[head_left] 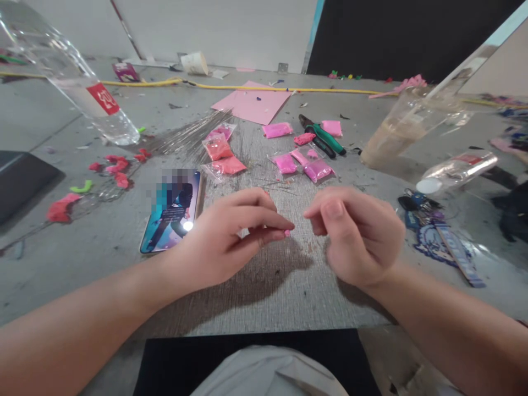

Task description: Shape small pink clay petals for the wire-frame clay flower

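Note:
My left hand [235, 236] is closed in a pinch, with a small pink bit of clay [287, 233] between thumb and fingertips. Across a short gap, my right hand [358, 231] is curled, its thumb lying against the bent forefinger. Whether anything is inside those fingers is hidden. Just beyond both hands lie clear packets of pink clay [317, 169] and packets of coral clay [226, 166]. A phone [171, 212] with its screen lit lies beside my left hand.
Green-handled pliers [325, 140] and a bundle of thin wires [193, 132] lie farther back, near a pink sheet [256, 103]. A water bottle [74, 82] stands left. At right are a drink cup [396, 132], a lying bottle [457, 171] and keys with charms [437, 236].

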Motion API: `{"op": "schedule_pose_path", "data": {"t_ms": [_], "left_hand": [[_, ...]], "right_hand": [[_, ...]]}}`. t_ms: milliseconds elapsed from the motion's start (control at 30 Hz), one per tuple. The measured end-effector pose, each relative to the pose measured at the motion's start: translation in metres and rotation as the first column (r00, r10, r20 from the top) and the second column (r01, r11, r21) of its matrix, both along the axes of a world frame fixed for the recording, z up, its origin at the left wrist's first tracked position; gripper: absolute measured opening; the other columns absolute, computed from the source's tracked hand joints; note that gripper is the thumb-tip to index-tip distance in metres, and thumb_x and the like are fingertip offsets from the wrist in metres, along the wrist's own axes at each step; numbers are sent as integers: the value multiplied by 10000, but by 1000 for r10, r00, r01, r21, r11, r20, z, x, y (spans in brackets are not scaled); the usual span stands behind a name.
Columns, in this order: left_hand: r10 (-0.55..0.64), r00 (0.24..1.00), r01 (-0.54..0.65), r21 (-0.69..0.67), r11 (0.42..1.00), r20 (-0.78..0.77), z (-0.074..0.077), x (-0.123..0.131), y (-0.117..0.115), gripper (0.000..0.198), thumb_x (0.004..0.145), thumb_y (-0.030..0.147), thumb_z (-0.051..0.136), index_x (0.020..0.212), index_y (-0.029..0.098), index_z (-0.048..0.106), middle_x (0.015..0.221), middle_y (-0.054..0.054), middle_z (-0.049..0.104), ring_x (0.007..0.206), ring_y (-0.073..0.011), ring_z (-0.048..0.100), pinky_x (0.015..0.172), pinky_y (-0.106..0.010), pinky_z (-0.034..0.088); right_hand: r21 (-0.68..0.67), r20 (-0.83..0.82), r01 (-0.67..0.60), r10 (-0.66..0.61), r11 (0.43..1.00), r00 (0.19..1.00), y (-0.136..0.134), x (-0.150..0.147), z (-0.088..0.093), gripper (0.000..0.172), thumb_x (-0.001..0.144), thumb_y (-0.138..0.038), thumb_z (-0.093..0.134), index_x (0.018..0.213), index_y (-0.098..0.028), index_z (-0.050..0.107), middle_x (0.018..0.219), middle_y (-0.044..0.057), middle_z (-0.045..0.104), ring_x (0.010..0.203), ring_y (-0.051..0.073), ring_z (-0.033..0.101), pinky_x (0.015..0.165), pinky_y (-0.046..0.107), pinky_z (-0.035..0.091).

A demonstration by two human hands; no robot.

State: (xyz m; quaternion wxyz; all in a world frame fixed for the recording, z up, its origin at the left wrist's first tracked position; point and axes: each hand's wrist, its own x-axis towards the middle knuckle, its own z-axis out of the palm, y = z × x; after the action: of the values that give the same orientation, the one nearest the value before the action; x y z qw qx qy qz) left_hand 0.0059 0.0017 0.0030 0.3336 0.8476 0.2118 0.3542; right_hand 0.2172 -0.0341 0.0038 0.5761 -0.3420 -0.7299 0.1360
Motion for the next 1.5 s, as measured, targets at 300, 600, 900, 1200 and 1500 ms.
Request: {"op": "schedule_pose_path", "data": {"t_ms": [300,600,900,1200,1500], "left_hand": [[-17,807,183,222,958,-591,-19,-4,5,252,988,102,516,989,196,750,963,-57,620,813,-172,629,739,-295,529],[79,800,93,253,963,-594,-11,-5,9,304,976,107,481,1091,214,741,1045,-75,654,867,-192,671,788,-315,555],[739,450,-471,569,674,-502,4,-15,14,347,1033,318,448,1234,153,679,1214,-227,586,1006,-387,664,843,-529,513],[789,283,-476,634,609,-545,1,-13,12,507,1010,544,489,1291,148,636,1161,-239,577,981,-431,671,801,-555,526],[461,765,-306,377,874,-450,-8,-1,2,360,1018,385,533,1260,157,670,1135,-146,602,967,-265,644,882,-443,556]], "right_hand": [[-3,246,-11,11,1000,969,15,1,-3,229,988,-150,573,764,-182,607,605,-37,564,558,85,501,552,233,408],[7,280,-40,36,999,959,16,1,-3,242,979,-146,590,738,-174,585,604,-43,540,551,72,462,548,213,382],[24,278,-23,15,999,960,16,1,-2,260,983,-158,568,724,-182,570,584,-41,502,543,84,449,542,226,377],[33,280,-23,13,999,960,17,0,-3,255,977,-155,567,724,-189,560,591,-45,493,544,84,431,539,227,371],[17,296,-10,5,1000,955,16,1,-4,232,982,-168,577,751,-185,588,604,-36,541,550,87,470,546,226,395]]}}
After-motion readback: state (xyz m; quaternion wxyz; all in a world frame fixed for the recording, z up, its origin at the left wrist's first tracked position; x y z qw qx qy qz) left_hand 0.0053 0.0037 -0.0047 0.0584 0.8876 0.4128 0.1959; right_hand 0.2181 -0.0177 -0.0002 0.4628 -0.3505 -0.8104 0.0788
